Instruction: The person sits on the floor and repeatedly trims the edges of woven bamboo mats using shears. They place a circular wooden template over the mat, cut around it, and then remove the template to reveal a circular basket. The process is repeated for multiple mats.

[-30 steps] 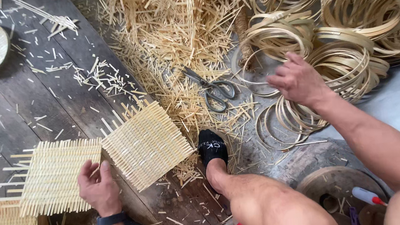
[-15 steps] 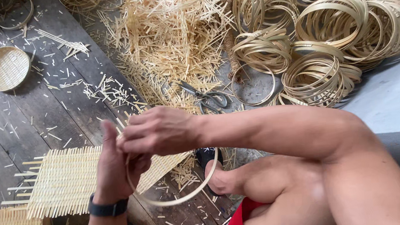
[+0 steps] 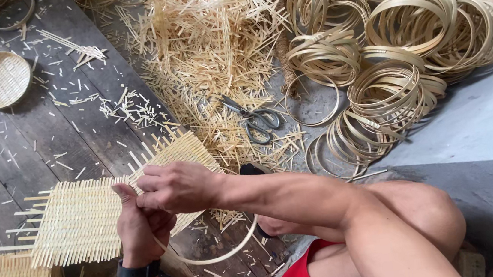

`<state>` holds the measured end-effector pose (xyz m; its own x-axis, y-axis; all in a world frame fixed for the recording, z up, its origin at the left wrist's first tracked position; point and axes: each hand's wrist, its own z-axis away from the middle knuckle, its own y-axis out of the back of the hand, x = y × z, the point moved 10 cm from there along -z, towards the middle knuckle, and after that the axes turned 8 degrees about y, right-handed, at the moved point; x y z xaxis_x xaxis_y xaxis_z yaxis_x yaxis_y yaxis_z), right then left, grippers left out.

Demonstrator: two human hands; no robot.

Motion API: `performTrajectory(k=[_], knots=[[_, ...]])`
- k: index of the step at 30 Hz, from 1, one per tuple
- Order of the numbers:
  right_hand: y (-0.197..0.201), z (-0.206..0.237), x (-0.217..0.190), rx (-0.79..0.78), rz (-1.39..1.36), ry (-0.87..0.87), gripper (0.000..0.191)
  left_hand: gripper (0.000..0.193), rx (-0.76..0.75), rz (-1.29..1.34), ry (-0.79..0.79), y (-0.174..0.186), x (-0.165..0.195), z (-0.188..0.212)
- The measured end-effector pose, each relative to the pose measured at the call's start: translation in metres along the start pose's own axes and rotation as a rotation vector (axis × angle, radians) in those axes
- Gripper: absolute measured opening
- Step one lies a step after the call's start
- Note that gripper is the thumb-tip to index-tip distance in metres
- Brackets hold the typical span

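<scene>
A thin pale bamboo hoop (image 3: 222, 256) is gripped by both the left hand (image 3: 140, 227) and right hand (image 3: 176, 187), closed, over the square woven bamboo mat (image 3: 170, 158), seemingly for fitting.

A single head-worn view looks steeply down, close over the hands (image 3: 157, 207), onto the plank floor (image 3: 30, 147)

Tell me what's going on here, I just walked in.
A person sits low over a dark plank floor, working bamboo. The left hand and right hand meet over a woven bamboo mat, gripping a thin bamboo hoop that loops below the wrists. A second mat lies beside it. Scissors rest among split bamboo offcuts, with coiled bamboo rings piled beyond and a small round woven basket set apart.
</scene>
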<state>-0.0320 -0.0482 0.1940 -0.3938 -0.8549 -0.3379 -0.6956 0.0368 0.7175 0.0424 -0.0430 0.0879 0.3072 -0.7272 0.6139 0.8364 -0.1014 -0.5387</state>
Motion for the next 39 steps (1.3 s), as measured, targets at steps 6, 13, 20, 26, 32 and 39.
performTrajectory(k=[6,13,20,26,32,39], knots=[[0.01,0.071,0.121,0.108,-0.522,-0.949,0.028,0.038,0.302,0.289,-0.32,0.049,0.036,0.02],[-0.025,0.115,0.117,0.551,-1.603,-1.046,0.039,0.022,0.069,0.354,-0.235,0.055,0.033,0.003],[-0.058,0.132,0.13,0.393,-1.433,-1.143,0.048,0.044,0.086,0.259,-0.056,0.07,0.015,-0.018],[-0.046,0.146,0.149,0.365,-1.159,-1.111,0.033,0.038,0.27,0.407,-0.163,0.089,0.006,-0.03],[-0.068,0.183,0.184,0.267,-0.703,-1.289,0.028,0.017,0.542,0.409,-0.238,0.147,-0.022,-0.054],[-0.117,0.209,0.21,0.058,-0.358,-1.3,0.03,0.021,0.882,-0.452,-0.317,0.213,-0.029,-0.076]])
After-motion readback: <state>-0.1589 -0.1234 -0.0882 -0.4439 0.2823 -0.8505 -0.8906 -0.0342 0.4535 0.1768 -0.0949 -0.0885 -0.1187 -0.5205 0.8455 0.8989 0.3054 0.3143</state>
